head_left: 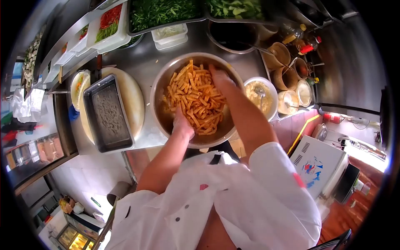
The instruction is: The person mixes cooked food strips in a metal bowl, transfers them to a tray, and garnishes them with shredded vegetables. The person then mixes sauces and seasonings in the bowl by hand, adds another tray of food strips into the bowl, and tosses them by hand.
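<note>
A large steel bowl point(156, 83) at the counter's front edge holds a heap of orange-brown, fry-like strips point(196, 96). At the near left side of the heap, my left hand point(183, 124) is cupped against the strips, its fingers mostly buried under them. My right hand point(221, 78) reaches inside the bowl's far right wall and curls around the other side of the heap; its fingertips are partly hidden. Both hands seem to wear thin clear gloves. Just right of the bowl stands a white bowl point(273, 93) of pale crumbly food with a spoon point(261, 98) in it.
A dark rectangular pan point(128, 125) rests on a round board point(139, 104) to the left. Trays of chopped greens point(164, 12) line the back, beside a pot of dark liquid point(233, 35). Seasoning tubs point(285, 79) and bottles point(310, 45) stand at the right.
</note>
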{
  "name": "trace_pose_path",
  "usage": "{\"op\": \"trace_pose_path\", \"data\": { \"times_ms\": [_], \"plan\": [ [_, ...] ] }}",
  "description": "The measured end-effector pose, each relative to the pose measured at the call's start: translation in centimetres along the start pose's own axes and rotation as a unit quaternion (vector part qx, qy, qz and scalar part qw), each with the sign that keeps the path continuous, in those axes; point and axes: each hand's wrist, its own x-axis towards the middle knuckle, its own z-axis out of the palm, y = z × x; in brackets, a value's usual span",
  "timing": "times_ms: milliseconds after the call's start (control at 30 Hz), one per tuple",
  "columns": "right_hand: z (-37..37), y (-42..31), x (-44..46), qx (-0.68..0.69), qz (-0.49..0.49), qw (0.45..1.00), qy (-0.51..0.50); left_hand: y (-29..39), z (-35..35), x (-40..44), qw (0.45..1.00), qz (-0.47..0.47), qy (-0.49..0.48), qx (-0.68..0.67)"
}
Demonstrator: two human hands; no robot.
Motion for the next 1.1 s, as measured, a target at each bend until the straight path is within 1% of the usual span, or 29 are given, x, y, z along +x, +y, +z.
{"op": "trace_pose_path", "data": {
  "times_ms": [33,67,100,133,167,233,267,300,367,400,433,467,500,533,567,600,667,700,733,767,833,900,967,1000,1067,1100],
  "plan": [
    [1.7,1.8,0.9,0.060,0.039,0.997,-0.027,-0.2,0.6,1.4,0.999,0.014,-0.020,-0.023],
    [3.4,3.7,1.9,0.118,0.082,0.988,-0.049,2.0,4.4,-1.9,0.998,-0.047,0.051,-0.003],
    [5.0,6.7,2.6,0.064,0.058,0.991,-0.107,2.4,4.6,-2.2,0.988,-0.001,0.010,0.155],
    [6.5,9.7,3.4,0.013,0.027,0.987,-0.161,2.8,4.5,-2.4,0.950,0.047,-0.033,0.306],
    [6.4,8.6,0.8,0.150,0.088,0.972,-0.161,3.3,4.5,-1.6,0.947,0.039,-0.048,0.315],
    [4.0,3.9,-5.2,0.318,0.160,0.922,-0.154,4.4,4.3,-0.1,0.939,0.024,-0.080,0.334],
    [2.5,1.7,-7.8,0.353,0.172,0.907,-0.150,5.4,5.1,-0.5,0.947,-0.015,-0.067,0.312],
    [1.3,-0.1,-10.0,0.357,0.174,0.906,-0.145,6.3,5.7,-0.9,0.954,-0.054,-0.055,0.290],
    [3.2,5.2,-7.5,0.322,0.041,0.931,-0.168,7.2,4.6,-1.3,0.898,-0.007,-0.083,0.433],
    [4.0,7.3,-6.0,0.327,-0.025,0.929,-0.173,7.7,3.2,-0.6,0.799,0.082,-0.122,0.584],
    [1.9,5.0,-8.0,0.199,-0.053,0.966,-0.157,8.0,4.3,-1.1,0.865,0.012,-0.068,0.497],
    [-0.3,2.3,-10.4,0.054,-0.080,0.986,-0.136,8.3,5.4,-1.5,0.917,-0.045,0.001,0.396],
    [-2.6,-0.4,-12.7,-0.080,-0.099,0.985,-0.113,8.7,4.9,-1.0,0.923,-0.028,-0.027,0.382],
    [-3.4,-1.7,-13.5,-0.155,-0.100,0.977,-0.103,9.2,3.4,-0.1,0.928,-0.013,-0.053,0.368],
    [-3.8,-1.6,-13.4,-0.138,-0.072,0.982,-0.104,9.8,2.2,0.3,0.932,0.003,-0.079,0.353],
    [-4.2,-1.2,-13.1,-0.104,-0.031,0.989,-0.100,10.1,1.1,0.7,0.943,-0.001,-0.112,0.314],
    [-4.3,0.6,-11.1,0.037,0.092,0.992,-0.084,9.6,1.1,-2.3,0.969,-0.017,-0.046,0.240],
    [-3.9,1.8,-10.0,0.125,0.162,0.976,-0.069,9.3,1.1,-3.3,0.979,-0.026,-0.012,0.202],
    [-3.1,3.0,-8.8,0.204,0.227,0.951,-0.045,8.3,-0.2,-1.4,0.964,-0.065,0.105,0.237],
    [-1.7,3.9,-7.7,0.264,0.280,0.923,-0.023,6.3,-1.5,0.5,0.981,-0.057,0.061,0.175],
    [2.5,5.0,-6.8,0.381,0.289,0.877,-0.040,2.0,-2.5,3.0,0.998,-0.040,-0.031,0.048],
    [6.4,5.8,-6.9,0.496,0.296,0.813,-0.081,0.9,-0.2,1.1,0.980,-0.044,0.022,0.191],
    [8.3,5.6,-7.3,0.568,0.288,0.763,-0.113,2.4,4.5,-1.6,0.940,-0.038,0.061,0.334],
    [8.6,5.4,-7.5,0.575,0.281,0.758,-0.124,3.1,6.3,-2.6,0.911,-0.036,0.082,0.402],
    [7.4,3.2,-9.8,0.599,0.269,0.743,-0.128,4.6,5.7,-1.2,0.896,-0.025,0.051,0.439],
    [6.2,1.8,-11.0,0.570,0.252,0.771,-0.133,5.6,5.9,-1.6,0.879,-0.019,0.038,0.475]
  ]
}}
